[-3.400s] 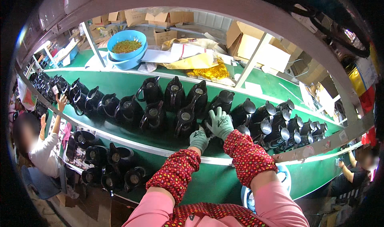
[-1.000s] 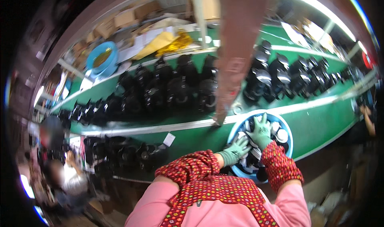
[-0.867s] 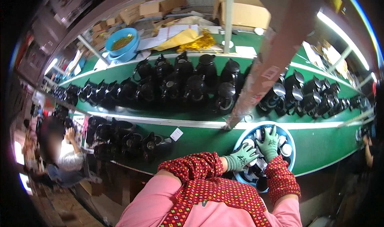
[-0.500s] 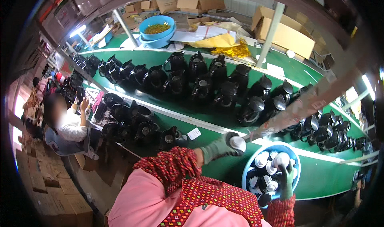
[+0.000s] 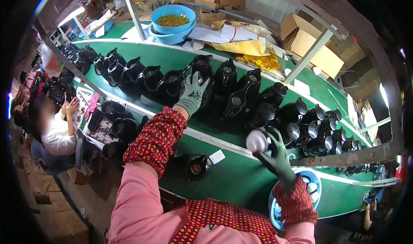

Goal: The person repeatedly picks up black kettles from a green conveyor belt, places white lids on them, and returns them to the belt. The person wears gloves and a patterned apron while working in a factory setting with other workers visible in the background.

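Lifted clear of the blue tub, lower right, the right hand grips a white round piece right of centre; similar pieces sit inside. The left hand has moved onto a black jug near centre, fingers spread, though I cannot tell their grip. Below the white rail, green bench lies open.
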`<state>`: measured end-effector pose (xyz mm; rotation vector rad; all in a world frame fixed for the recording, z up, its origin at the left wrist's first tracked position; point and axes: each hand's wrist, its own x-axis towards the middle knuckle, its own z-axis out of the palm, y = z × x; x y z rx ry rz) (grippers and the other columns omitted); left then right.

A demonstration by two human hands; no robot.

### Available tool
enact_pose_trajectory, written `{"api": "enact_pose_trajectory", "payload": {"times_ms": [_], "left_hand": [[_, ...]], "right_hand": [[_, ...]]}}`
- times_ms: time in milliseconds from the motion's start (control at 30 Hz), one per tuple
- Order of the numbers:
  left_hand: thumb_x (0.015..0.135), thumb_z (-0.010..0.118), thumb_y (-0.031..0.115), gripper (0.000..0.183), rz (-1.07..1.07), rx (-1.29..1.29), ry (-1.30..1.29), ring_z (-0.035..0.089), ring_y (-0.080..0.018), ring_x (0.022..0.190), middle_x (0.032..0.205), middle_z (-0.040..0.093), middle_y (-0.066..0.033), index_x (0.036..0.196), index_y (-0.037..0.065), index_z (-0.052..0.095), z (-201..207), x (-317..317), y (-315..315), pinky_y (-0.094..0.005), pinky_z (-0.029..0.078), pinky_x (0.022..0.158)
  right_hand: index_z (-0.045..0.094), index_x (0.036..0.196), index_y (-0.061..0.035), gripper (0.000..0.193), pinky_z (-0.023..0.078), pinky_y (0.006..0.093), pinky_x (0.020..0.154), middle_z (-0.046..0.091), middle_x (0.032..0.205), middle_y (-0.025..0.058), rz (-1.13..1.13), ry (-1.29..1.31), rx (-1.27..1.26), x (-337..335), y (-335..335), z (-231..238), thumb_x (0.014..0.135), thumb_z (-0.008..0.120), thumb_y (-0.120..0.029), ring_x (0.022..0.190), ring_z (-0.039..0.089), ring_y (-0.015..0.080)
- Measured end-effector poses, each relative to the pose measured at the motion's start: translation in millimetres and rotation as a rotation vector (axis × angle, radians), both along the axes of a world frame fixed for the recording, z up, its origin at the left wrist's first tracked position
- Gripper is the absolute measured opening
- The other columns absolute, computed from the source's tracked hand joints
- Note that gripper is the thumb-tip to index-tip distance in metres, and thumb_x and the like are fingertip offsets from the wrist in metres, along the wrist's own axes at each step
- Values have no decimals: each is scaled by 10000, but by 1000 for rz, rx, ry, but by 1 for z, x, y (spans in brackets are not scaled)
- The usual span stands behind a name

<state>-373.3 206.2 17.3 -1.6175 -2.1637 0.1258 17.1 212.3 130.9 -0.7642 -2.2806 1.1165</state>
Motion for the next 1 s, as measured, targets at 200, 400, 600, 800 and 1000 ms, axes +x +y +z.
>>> {"api": "enact_pose_trajectory", "payload": {"times_ms": [200,400,600,800,1000], "left_hand": [[921,478,180,590,-264,-40,103,291,-451,1438,1562,326,-235,1494,50,414,-34,-28,30,-613,279,1127],[886,518,247,590,-525,-94,-170,278,-459,1433,1560,321,-235,1444,58,491,-9,13,6,-578,252,1162],[800,664,278,776,-452,-56,-352,212,-480,1458,1566,253,-281,1499,67,404,8,4,-14,-606,157,1196],[814,707,353,869,-407,26,-509,181,-495,1465,1599,169,-279,1548,99,315,9,3,-30,-627,162,1186],[819,710,375,894,-332,-85,-629,177,-506,1460,1588,160,-301,1553,85,290,42,21,-49,-641,177,1176]], "right_hand": [[529,1344,-47,733,403,553,1063,377,1449,282,-46,-543,753,-111,89,-13,728,798,-342,1248,442,491],[568,1334,-12,661,258,662,1106,478,1440,218,168,-1243,1184,-170,117,-30,821,655,-420,1399,326,416],[460,1462,7,655,155,772,1099,396,1527,219,226,-1423,1379,-176,102,-67,916,502,-352,1474,218,436],[400,1460,85,907,188,673,1145,367,1521,277,274,-1250,1049,-170,88,-18,865,581,-574,1457,241,445],[502,1366,21,872,381,543,1079,466,1370,274,-78,-763,836,-148,146,-4,771,727,-576,1301,424,431]]}}
